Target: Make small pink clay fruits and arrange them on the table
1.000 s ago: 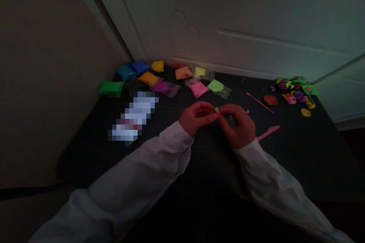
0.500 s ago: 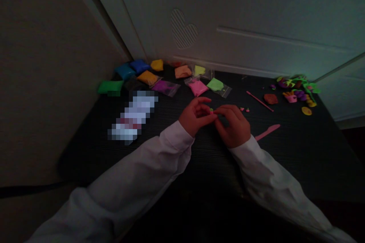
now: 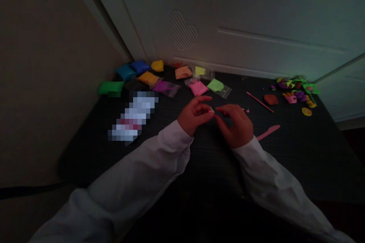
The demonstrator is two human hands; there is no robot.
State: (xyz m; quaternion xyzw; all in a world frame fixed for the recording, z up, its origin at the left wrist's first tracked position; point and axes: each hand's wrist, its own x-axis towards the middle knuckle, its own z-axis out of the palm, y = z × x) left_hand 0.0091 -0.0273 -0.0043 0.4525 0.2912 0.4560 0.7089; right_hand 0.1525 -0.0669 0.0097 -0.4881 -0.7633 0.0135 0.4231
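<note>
Between the thumb and a finger of my left hand [image 3: 192, 117] is a tiny pink and green piece of modelling clay [image 3: 211, 111]. My right hand [image 3: 238, 125] is just to the right of it, thumb and forefinger a little apart, with nothing visible between them. Its fingertips are close to the clay; whether they touch it I cannot tell. Small pink clay bits [image 3: 248, 110] lie just behind my right hand. A pink plastic knife [image 3: 269, 131] lies to the right of that hand, its near end hidden by the sleeve. Farther back is a thin pink modelling stick [image 3: 259, 101].
Bags of coloured clay line the back left, among them pink [image 3: 199, 87], light green [image 3: 216, 85] and purple [image 3: 165, 88]. A blurred-out packet [image 3: 134, 117] lies at left. A reddish-brown lump [image 3: 270, 99] and several finished clay figures [image 3: 296, 93] are at the right.
Both hands were pinching the clay piece together; it has moved slightly left with my left hand. My right fingers have parted and drawn back a little from it.
</note>
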